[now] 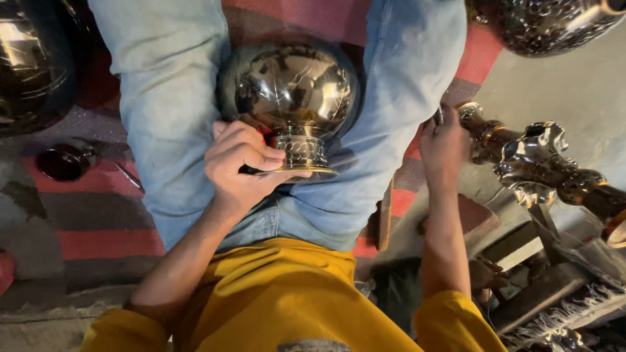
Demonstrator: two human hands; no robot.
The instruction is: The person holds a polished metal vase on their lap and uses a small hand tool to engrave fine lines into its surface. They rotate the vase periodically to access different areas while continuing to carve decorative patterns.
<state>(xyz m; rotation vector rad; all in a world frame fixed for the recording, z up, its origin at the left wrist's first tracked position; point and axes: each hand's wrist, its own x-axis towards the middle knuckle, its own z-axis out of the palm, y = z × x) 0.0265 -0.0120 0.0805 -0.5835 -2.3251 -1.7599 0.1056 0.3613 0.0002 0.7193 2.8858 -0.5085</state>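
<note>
Left hand: we see the left hand (242, 166) curled shut around the ribbed collar at the narrow end of the brass pot (290, 88), thumb lying along the flat rim; something red shows just behind the fingers, too hidden for us to tell what it is.
Right hand: we see the right hand (443, 145) well to the right of the brass pot, its fingers bent over the end of the brass stem (535, 163); whether they clamp it or merely rest on it, we cannot tell.
Brass pot: a polished round bowl with a short ribbed neck, lying on its side in our lap between the two jeans (169, 111) legs, neck turned toward our body.
Brass stem: an ornate, knobbed piece running away to the right of the brass pot, over wooden blocks (548, 287).
Shirt: the yellow shirt (280, 300) fills the space below the brass pot.
Rug: a red and grey striped rug (98, 221) lies left of the brass pot, under our legs.
Small dish: a dark round dish (62, 161) sits on the rug, far left of the brass pot.
Other vessels: a dark vessel (32, 65) upper left of the brass pot, a patterned vessel (541, 23) upper right.
</note>
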